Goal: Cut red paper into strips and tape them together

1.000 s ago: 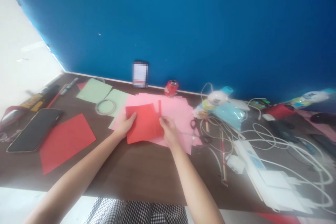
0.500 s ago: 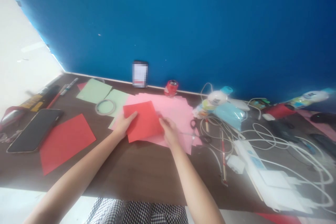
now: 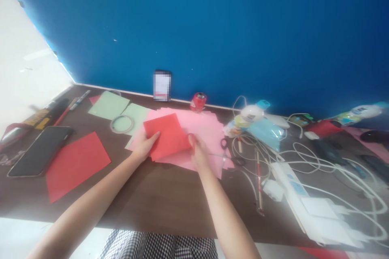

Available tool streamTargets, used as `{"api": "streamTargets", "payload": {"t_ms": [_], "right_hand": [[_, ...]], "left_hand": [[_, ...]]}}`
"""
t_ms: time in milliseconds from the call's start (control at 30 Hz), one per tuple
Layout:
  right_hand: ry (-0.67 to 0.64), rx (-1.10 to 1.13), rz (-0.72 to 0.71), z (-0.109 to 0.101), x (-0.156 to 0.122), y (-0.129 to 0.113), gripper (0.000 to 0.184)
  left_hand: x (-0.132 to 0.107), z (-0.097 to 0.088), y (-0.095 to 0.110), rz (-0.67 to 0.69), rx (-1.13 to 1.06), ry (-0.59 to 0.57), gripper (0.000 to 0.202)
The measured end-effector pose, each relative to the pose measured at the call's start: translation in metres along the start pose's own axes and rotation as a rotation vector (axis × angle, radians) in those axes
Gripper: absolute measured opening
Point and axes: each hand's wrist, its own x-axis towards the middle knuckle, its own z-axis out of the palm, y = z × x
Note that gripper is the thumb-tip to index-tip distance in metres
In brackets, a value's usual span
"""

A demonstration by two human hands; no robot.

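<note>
A small red paper sheet (image 3: 167, 136) is tilted above a fanned stack of pink paper (image 3: 206, 127) on the dark wooden table (image 3: 158, 198). My left hand (image 3: 145, 145) grips its lower left edge, thumb on top. My right hand (image 3: 199, 151) pinches its right edge, with a narrow red strip at the fingertips. Both hands are closed on the sheet.
A larger red sheet (image 3: 74, 162) and a phone (image 3: 39, 149) lie at the left, with green sheets (image 3: 115, 107) and a tape ring (image 3: 122, 123) behind. Scissors (image 3: 227, 151), tangled white cables (image 3: 319, 170), bottles (image 3: 252, 115) and a red cup (image 3: 198, 101) crowd the right.
The upright red strip at the sheet's right edge has gone down into my right fingers. The sheet has turned and lifted slightly; my right hand shifted a little right.
</note>
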Motion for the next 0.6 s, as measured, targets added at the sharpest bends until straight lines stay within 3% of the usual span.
{"api": "streamTargets", "payload": {"t_ms": [133, 333, 600], "right_hand": [[-0.055, 0.066, 0.089, -0.001, 0.002, 0.008, 0.028], [-0.047, 0.045, 0.048, -0.003, 0.005, 0.012, 0.026], [-0.117, 0.138, 0.083, -0.003, 0.004, 0.011, 0.024]], "left_hand": [[-0.001, 0.0, 0.001, 0.097, 0.101, 0.059, 0.037], [-0.004, 0.001, 0.006, 0.171, 0.207, 0.098, 0.031], [-0.004, 0.002, 0.006, 0.169, 0.208, 0.084, 0.032]]}}
